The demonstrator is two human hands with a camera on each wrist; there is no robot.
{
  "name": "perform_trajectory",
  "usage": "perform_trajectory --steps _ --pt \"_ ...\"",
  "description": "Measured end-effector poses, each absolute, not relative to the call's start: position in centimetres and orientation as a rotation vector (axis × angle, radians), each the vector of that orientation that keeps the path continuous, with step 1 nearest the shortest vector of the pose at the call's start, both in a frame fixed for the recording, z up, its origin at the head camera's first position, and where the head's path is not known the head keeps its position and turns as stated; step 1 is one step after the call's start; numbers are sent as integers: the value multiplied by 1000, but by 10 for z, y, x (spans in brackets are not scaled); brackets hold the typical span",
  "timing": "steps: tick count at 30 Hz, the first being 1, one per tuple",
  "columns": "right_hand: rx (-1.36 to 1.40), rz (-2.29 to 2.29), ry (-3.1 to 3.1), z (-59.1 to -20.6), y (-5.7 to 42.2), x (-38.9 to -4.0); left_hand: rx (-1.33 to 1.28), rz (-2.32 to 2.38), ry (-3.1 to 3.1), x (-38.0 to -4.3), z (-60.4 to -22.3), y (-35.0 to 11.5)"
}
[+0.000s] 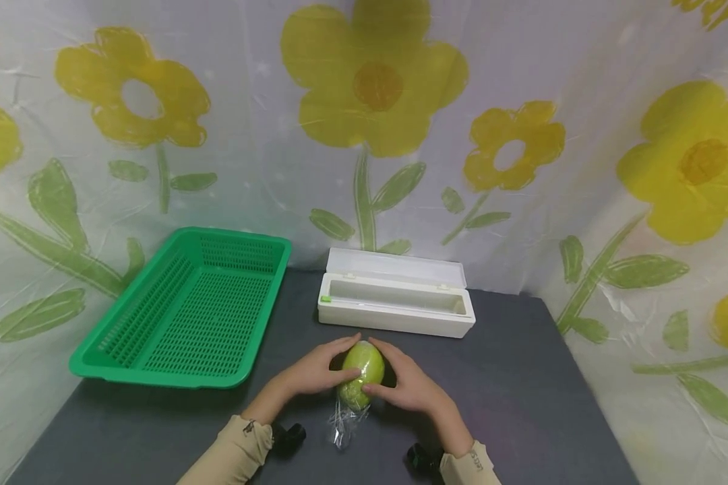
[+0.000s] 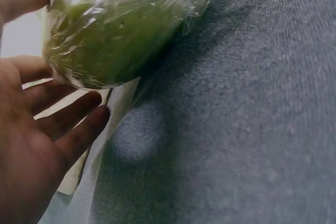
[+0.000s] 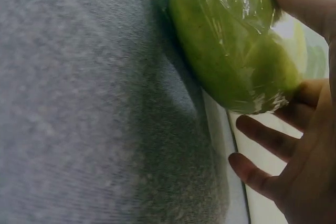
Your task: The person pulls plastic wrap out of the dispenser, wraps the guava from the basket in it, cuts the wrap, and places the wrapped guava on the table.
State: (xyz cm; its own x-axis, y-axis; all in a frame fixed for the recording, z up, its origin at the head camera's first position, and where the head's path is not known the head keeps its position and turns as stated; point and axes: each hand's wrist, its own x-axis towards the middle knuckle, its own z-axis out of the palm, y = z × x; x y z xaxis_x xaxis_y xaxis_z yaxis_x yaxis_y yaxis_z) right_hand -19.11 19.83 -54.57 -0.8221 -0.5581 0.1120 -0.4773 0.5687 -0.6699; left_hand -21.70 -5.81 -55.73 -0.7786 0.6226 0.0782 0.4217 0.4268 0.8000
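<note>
A green fruit point(image 1: 364, 368), mango-like in shape, is wrapped in clear plastic film. Loose, bunched film point(image 1: 342, 426) trails from its near end over the dark cloth. My left hand point(image 1: 317, 367) holds the fruit from the left, thumb on top and index finger at the far end. From the other side my right hand point(image 1: 409, 382) grips it the same way. Both wrist views show the crinkled film around the fruit point(image 2: 115, 40), with the lower fingers of each hand spread away from it. Beyond the hands stands a white cling film dispenser point(image 1: 394, 322), its lid raised.
A green plastic basket point(image 1: 256, 337) with slotted sides stands on the left of the dark cloth-covered table point(image 1: 509, 391). The dispenser carries a small green slider point(image 1: 325, 298) at its left end. A flower-printed curtain point(image 1: 249, 182) hangs behind.
</note>
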Motion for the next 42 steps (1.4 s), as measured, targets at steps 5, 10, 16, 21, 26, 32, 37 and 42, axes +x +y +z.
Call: perform_trajectory --steps 5,10,16,21,26,32,37,42 --pt "-879 -1108 2655 -542 201 -195 866 1301 2433 -218 -556 -56" --pt "-887 -1100 2618 -541 201 -196 862 1343 2414 -216 -556 -55" --pt "-937 -1071 2613 -534 202 -195 850 1269 2457 -212 -553 -54" --pt "-982 -1040 2596 -529 202 -196 844 1244 2453 -211 -552 -52" --pt "-988 -1059 2548 -528 204 -199 858 1228 2489 -211 -554 -48" --pt "-1001 -1021 2529 -527 205 -203 850 1188 2526 -209 -551 -48" --pt "-1027 -960 2576 -522 204 -199 821 1158 2517 -207 -549 -48" --pt "-1083 -963 2591 -520 202 -194 785 1174 2479 -208 -551 -47"
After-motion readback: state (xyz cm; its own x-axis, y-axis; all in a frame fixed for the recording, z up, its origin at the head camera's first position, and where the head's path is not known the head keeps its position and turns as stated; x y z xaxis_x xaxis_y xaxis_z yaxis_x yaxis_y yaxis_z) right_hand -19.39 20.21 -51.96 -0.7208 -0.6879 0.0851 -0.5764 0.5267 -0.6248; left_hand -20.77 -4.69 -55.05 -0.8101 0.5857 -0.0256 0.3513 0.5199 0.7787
